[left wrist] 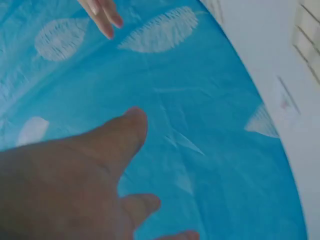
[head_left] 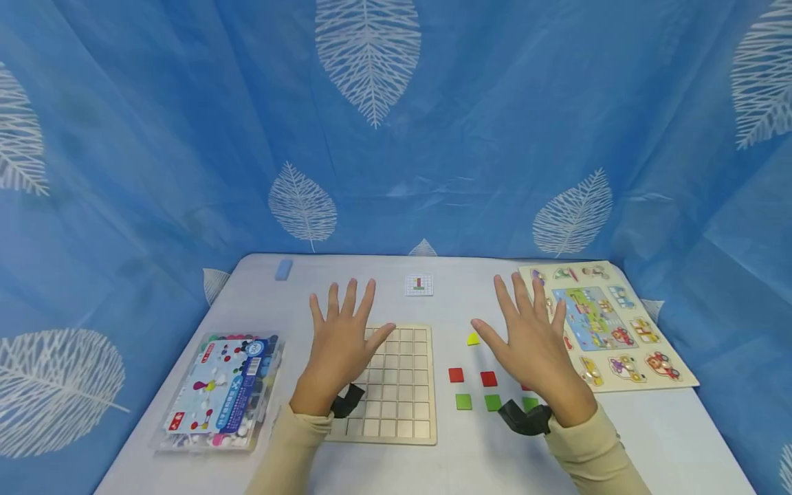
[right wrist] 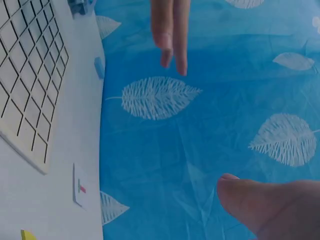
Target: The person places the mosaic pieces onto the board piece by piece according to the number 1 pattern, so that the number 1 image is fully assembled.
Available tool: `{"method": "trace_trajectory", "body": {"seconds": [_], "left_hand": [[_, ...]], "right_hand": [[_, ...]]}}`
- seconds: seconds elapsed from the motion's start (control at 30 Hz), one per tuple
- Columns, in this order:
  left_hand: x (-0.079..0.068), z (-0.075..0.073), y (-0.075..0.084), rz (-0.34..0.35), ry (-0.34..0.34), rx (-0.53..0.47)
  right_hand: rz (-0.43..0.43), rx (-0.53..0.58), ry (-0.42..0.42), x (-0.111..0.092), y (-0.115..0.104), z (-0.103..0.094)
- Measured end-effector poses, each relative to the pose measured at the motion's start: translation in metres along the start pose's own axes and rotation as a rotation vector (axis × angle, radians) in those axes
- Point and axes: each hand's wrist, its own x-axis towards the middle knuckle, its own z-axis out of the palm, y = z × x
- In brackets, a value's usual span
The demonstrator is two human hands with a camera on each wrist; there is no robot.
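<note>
Presently, my left grip (head_left: 339, 352) and my right grip (head_left: 537, 349) are both spread apart, with straight fingers. On the white bench (head_left: 458, 467), the pale wooden board with square grid (head_left: 405, 405) lies at four o'clock from my left grip. At eight o'clock from my right grip are flat red square tiles (head_left: 456, 375) and flat green square tiles (head_left: 463, 401). One small white printed card (head_left: 419, 284) lies at about one o'clock from the board.
</note>
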Motion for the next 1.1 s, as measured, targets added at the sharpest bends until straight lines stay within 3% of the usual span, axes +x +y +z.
{"method": "trace_trajectory", "body": {"seconds": [0.23,0.37,0.5,0.77,0.93,1.1], "left_hand": [[-0.017,0.023,-0.058,0.054,0.043,-0.166],[-0.025,0.042,-0.091,0.034,0.058,-0.344],[-0.029,0.059,-0.113,-0.018,0.022,-0.517],[-0.031,0.079,-0.135,-0.198,-0.158,-0.668],[-0.029,0.089,-0.139,-0.235,-0.195,-0.78],[-0.029,0.094,-0.142,-0.259,-0.207,-0.784]], "right_hand": [[-0.002,0.107,0.075,0.004,0.016,0.026],[-0.039,0.165,0.146,0.013,0.028,0.053],[-0.045,0.201,0.124,0.023,0.043,0.075],[0.051,0.31,-0.042,0.028,0.072,0.103],[0.121,0.354,-0.067,0.025,0.085,0.113],[0.126,0.388,-0.067,0.026,0.089,0.121]]}}
